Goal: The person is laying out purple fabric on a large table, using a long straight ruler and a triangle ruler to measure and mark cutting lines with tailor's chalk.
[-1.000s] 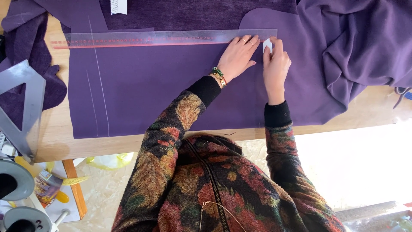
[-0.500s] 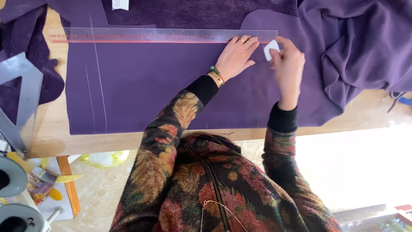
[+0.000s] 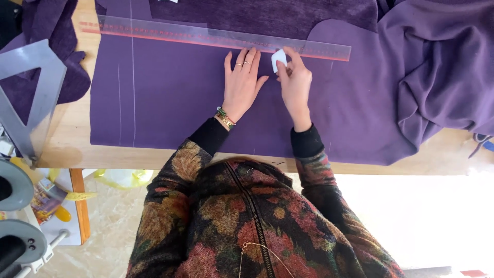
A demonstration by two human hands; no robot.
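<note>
Left hand lies flat, fingers spread, palm down on the flat purple felt-like fabric sheet, its fingertips touching the near edge of the long clear plastic ruler with a red line; no grip there, only pressure. Right hand sits just beside it, its grip pressed together in a pinch on the small white piece of tailor's chalk, and the chalk's tip meets the ruler's near edge. The ruler runs across the top of the sheet, slightly tilted, its right end stopping close to the sheet's curved upper corner. Thin pale chalk lines cross the sheet on the left, running from the ruler down toward the near edge. That near edge lies straight, just inside the front edge of the pale wooden bench, leaving a bare strip of wood. To the left of the hands the sheet is open and flat all the way along the ruler. To the right, a heaped, folded mass of purple cloth crowds the sheet's edge. Past the sheet's left edge, a grey metal triangular set square rests on the bench over a darker purple plush scrap.
</note>
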